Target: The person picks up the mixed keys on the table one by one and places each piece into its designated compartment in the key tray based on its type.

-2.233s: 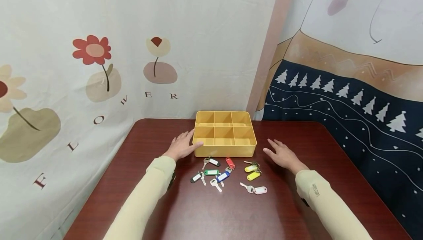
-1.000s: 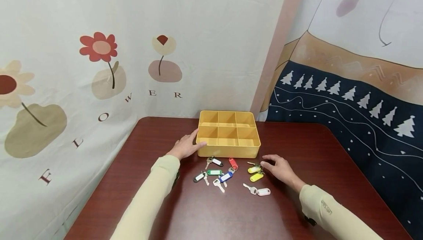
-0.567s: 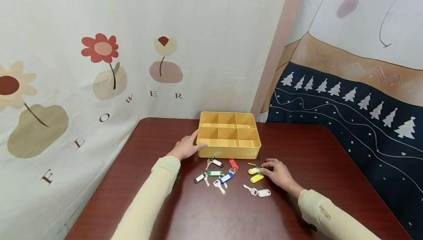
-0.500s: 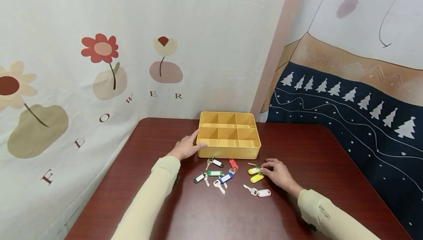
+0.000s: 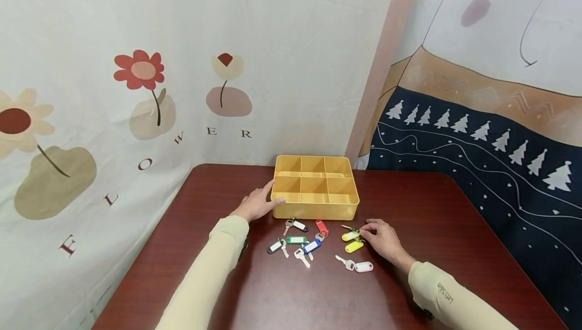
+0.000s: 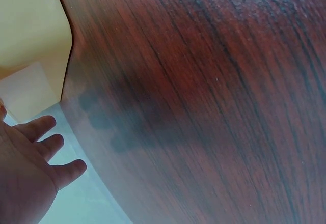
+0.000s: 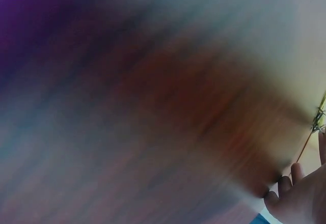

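A yellow six-compartment box stands at the table's far side. My left hand rests against its left side, thumb at the front corner. In the left wrist view those fingers spread straight beside the box wall. My right hand reaches low over the table, thumb and forefinger pinching the ring end of the upper yellow key tag. A second yellow key tag lies just below it. At the edge of the right wrist view, a key ring shows beside the fingers.
Left of the yellow tags lie keys with red, blue, green and two black tags, the farther black tag near the box. A white key tag with its key lies nearest the front. Printed cloth hangs behind the table.
My right hand has moved left and down from the bare table to the yellow key tags, its fingers closing at the upper one. The left hand stays at the box.
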Tool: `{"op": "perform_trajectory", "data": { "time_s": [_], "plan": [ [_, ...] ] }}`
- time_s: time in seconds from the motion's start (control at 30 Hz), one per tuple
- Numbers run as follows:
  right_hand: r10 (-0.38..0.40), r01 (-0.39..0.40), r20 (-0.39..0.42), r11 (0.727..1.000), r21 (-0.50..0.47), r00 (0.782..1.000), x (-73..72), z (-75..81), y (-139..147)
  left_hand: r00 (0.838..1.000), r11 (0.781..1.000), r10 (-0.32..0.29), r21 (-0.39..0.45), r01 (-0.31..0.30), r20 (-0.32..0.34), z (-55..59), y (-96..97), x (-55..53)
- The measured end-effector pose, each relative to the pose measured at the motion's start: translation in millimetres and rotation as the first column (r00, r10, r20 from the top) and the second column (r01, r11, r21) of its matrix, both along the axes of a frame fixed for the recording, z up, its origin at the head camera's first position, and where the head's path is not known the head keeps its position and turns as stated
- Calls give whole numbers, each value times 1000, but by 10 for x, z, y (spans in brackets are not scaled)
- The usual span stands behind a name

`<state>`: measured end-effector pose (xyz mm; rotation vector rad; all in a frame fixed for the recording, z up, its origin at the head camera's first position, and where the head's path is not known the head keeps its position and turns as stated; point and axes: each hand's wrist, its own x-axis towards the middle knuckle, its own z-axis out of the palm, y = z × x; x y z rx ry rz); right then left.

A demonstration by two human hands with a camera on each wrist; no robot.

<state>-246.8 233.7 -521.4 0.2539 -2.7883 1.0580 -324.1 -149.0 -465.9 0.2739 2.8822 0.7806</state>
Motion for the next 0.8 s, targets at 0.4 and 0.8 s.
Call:
{"op": "perform_trajectory", "data": {
  "time_s": [0.4, 0.8],
  "plan": [
    [-72, 66, -63, 993, -93, 995, -24, 136, -32, 1000, 1000, -1, -19, 1, 4, -8, 5, -6],
    [-121, 110, -45, 975, -191, 992, -118, 409, 9, 1000, 1000, 0, -27, 1, 17, -4, 5, -18]
  ]
}}
